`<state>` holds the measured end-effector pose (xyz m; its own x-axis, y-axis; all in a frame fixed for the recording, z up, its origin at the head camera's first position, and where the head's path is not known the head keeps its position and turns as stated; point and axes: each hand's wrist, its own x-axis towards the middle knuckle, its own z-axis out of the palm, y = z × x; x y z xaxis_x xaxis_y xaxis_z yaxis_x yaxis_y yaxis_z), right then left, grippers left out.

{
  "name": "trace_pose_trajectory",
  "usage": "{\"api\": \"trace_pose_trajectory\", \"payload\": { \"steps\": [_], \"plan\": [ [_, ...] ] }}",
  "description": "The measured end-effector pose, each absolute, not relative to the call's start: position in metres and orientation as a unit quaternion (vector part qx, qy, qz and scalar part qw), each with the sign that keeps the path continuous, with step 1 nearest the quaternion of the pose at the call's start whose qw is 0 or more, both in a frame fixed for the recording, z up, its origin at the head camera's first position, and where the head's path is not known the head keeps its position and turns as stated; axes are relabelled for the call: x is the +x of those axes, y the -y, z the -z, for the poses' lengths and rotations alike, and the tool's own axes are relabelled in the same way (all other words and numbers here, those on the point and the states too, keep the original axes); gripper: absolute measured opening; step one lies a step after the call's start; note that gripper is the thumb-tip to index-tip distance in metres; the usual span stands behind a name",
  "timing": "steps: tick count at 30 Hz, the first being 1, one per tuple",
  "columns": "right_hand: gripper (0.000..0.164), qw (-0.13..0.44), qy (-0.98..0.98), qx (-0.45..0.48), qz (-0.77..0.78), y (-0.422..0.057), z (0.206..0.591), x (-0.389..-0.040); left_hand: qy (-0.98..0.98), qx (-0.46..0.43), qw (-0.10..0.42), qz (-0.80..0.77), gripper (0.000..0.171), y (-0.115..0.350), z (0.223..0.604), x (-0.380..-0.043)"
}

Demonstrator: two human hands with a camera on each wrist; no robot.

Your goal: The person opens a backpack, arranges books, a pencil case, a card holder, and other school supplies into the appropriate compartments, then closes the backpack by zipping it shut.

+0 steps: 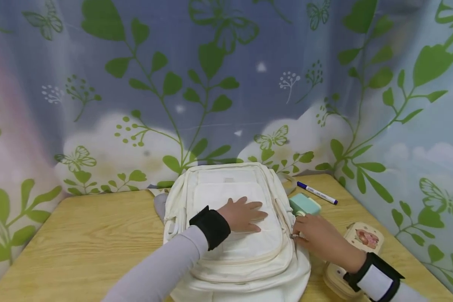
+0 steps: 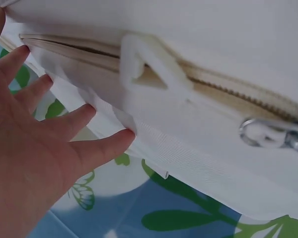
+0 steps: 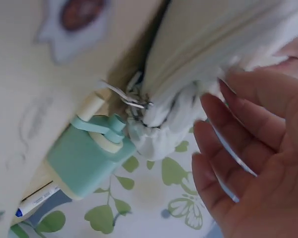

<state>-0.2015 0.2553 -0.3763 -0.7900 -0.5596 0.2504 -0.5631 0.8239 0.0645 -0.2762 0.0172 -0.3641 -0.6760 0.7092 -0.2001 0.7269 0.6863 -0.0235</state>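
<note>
A white backpack (image 1: 226,260) lies on the table in front of me. My left hand (image 1: 243,215) rests on its front panel with the fingers spread; in the left wrist view the fingertips (image 2: 126,139) touch the fabric beside a partly opened zipper (image 2: 238,96) with a metal pull (image 2: 268,133). At the bag's right side my right hand (image 1: 321,239) pinches a zipper pull between thumb and index finger, the pull mostly hidden by them. The other right fingers (image 3: 201,134) are loosely bent. Another metal zipper pull (image 3: 126,96) hangs apart from the hand.
Right of the backpack stands a mint-green bottle-like container (image 1: 305,204). A blue-capped white marker (image 1: 317,193) lies behind it. Under and beside my right forearm is a cream case (image 1: 366,239) with a picture on it. A patterned curtain (image 1: 226,84) closes off the back and sides.
</note>
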Motion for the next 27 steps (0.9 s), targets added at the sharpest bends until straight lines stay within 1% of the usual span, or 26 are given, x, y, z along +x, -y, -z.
{"api": "trace_pose_trajectory", "payload": {
  "steps": [5,10,13,18,20,24,27],
  "plan": [
    [0.018,0.148,0.939,0.312,-0.002,-0.256,0.366,-0.196,-0.915,0.392,0.087,0.037,0.051,-0.017,0.365,-0.276],
    [0.023,0.128,0.938,0.322,-0.021,-0.252,0.366,-0.186,-0.918,0.383,0.089,0.060,0.051,-0.019,0.364,-0.273],
    [0.025,0.079,0.939,0.327,-0.066,-0.248,0.369,-0.173,-0.918,0.373,0.091,0.099,0.052,-0.022,0.363,-0.268],
    [0.027,-0.050,0.912,0.366,-0.176,-0.238,0.365,-0.146,-0.919,0.353,0.083,0.152,0.052,-0.025,0.364,-0.257],
    [0.027,-0.082,0.894,0.391,-0.204,-0.229,0.362,-0.138,-0.921,0.346,0.078,0.161,0.052,-0.026,0.364,-0.255],
    [0.023,-0.103,0.873,0.425,-0.214,-0.197,0.357,-0.130,-0.923,0.336,0.065,0.175,0.052,-0.026,0.363,-0.255],
    [0.017,-0.090,0.867,0.451,-0.189,-0.165,0.358,-0.129,-0.924,0.334,0.061,0.174,0.052,-0.026,0.364,-0.256]
  ]
}}
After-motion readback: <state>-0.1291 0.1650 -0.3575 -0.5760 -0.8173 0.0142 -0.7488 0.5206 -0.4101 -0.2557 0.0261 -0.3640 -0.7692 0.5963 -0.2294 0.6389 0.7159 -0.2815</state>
